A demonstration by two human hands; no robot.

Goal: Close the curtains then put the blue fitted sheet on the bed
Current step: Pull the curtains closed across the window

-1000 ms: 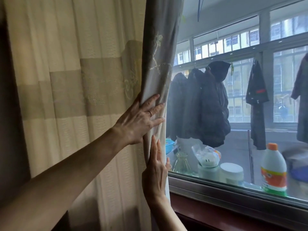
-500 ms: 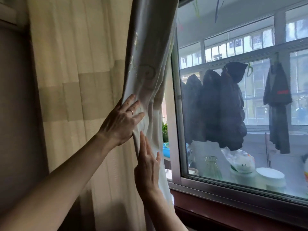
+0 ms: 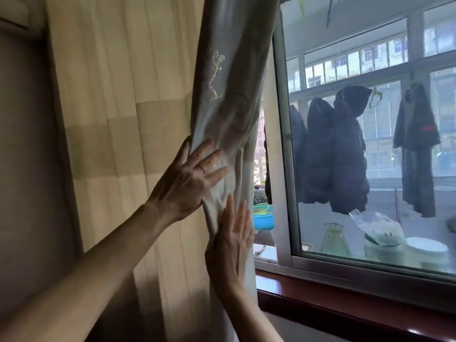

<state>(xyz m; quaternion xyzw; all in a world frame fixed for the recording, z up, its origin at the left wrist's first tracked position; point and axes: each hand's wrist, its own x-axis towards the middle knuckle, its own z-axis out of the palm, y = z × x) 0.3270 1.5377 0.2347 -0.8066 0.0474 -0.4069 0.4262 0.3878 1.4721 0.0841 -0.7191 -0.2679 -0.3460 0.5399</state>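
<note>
A grey embroidered curtain (image 3: 232, 77) hangs bunched in a narrow column beside the window frame (image 3: 283, 169). To its left hangs a cream curtain panel with beige bands (image 3: 128, 99). My left hand (image 3: 190, 178), with a ring on one finger, presses its spread, straight fingers on the grey fabric. Just below it my right hand (image 3: 230, 240) lies flat on the same bunch, fingers straight and pointing up. Neither the bed nor the blue sheet is in view.
A dark red wooden sill (image 3: 345, 304) runs under the window. Beyond the glass, dark coats (image 3: 333, 154) hang on a line, and a blue basin (image 3: 264, 219), a glass vase (image 3: 335, 239) and white containers (image 3: 425, 245) stand on a ledge. A wall (image 3: 27, 169) is at the left.
The grey curtain's edge has shifted left off the glass, uncovering the window frame and a gap beside it. Both hands stayed pressed on the fabric and moved with it.
</note>
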